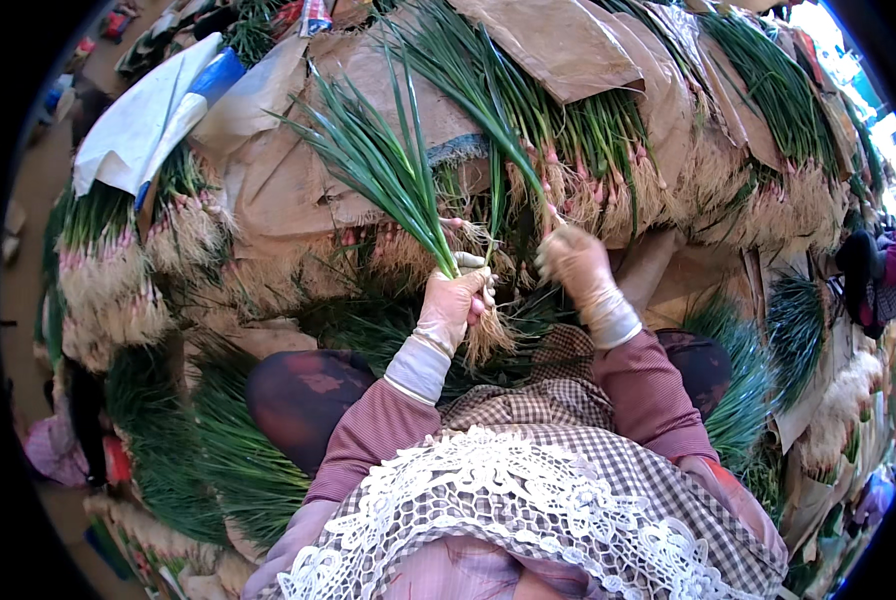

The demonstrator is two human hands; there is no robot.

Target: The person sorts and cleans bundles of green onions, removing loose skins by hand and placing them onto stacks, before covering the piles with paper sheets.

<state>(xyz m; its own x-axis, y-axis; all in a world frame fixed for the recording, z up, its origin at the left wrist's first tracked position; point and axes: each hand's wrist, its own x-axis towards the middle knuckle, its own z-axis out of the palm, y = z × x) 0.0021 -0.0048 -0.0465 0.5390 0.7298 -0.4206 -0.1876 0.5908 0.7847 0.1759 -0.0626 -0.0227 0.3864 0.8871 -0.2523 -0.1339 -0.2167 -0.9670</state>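
Left hand grasps green onion bunch, my landmark, leaves slanting up-left. Right hand, blurred, sits right of bunch, at root end of separate stalk, also slanting up-left; whether pinching, I cannot tell.

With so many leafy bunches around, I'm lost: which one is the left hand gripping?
The small bunch fanning toward the upper left, its roots dangling below the left hand; the bunches beyond lie packed together, partly under brown sheets.
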